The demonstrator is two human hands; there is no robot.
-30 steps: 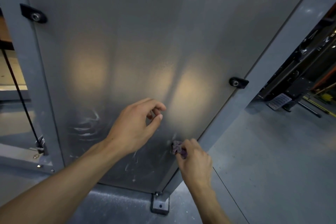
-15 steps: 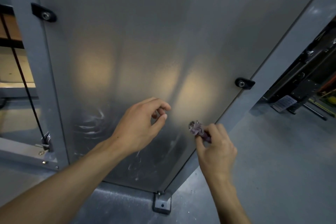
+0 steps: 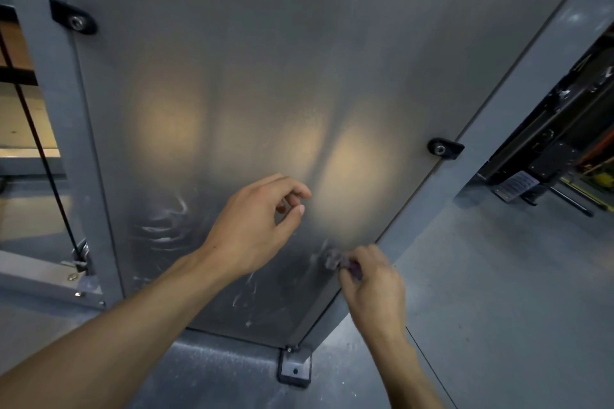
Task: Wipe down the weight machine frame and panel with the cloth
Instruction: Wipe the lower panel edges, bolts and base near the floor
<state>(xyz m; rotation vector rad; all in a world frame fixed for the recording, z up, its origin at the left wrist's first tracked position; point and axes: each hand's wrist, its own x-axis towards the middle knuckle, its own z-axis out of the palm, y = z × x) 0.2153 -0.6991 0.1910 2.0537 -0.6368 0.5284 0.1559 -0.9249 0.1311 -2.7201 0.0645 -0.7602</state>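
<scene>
**A:** Where is the cloth?

**B:** The cloth, a small purplish wad, is pinched in the fingertips of the right hand and pressed against the lower right part of the panel, just beside the panel's right edge.

**A:** And the other one?

**B:** The left hand hangs in front of the panel, a little above and to the left of the right. Its fingers are loosely curled, thumb and forefinger apart, and nothing is in it. Whether any fingertip touches the panel I cannot tell.

**A:** What does the panel look like?

**B:** Grey and translucent, with warm blurred patches of light glowing through its middle. Whitish streaks and smears show low down, left of the left hand's wrist and below it. A black bolted clip fixes the panel to the left frame post; another black clip holds it to the slanted right frame post.

**A:** Anything at the bottom?

**B:** A metal foot bracket with a bolt hole stands on the grey floor at the panel's lower corner. Left of the left post a black cable runs down to a small metal fitting. Dark machinery stands far right.
</scene>
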